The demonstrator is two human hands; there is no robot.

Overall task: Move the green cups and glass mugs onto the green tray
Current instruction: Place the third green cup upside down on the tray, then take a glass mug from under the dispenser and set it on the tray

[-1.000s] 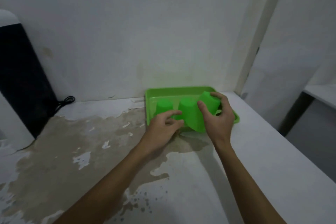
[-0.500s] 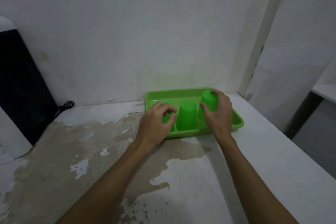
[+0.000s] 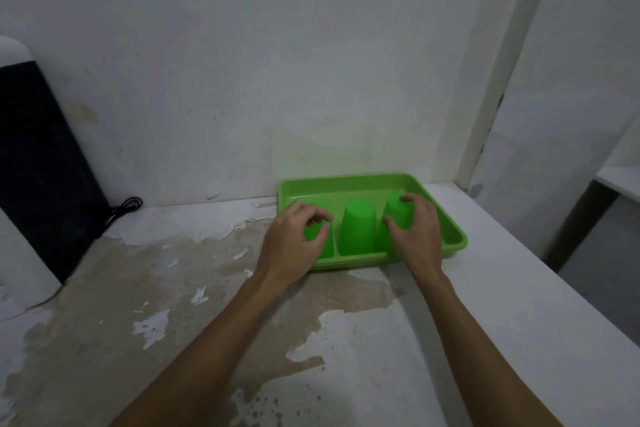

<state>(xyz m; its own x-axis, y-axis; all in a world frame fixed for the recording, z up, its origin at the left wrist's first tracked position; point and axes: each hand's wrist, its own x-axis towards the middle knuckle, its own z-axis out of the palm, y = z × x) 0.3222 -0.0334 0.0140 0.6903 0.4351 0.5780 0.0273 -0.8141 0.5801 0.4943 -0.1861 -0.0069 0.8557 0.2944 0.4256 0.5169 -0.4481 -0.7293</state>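
Observation:
The green tray (image 3: 349, 181) lies on the counter against the back wall. Three green cups stand upside down in a row along its front. My left hand (image 3: 291, 243) curls over the left cup (image 3: 325, 246), hiding its top. The middle cup (image 3: 357, 230) stands free between my hands. My right hand (image 3: 417, 236) grips the right cup (image 3: 396, 213), fingers on its top and thumb on its side. No glass mugs are in view.
The counter (image 3: 207, 305) has worn, peeling paint. A black and white appliance (image 3: 38, 166) with a black cable (image 3: 124, 206) stands at the far left. The counter's right edge (image 3: 540, 253) drops off beside a wall corner.
The middle cup, which hung over the tray's front edge between both hands, now stands upright in the tray. My left hand has shifted onto the left cup. My right hand set its cup down.

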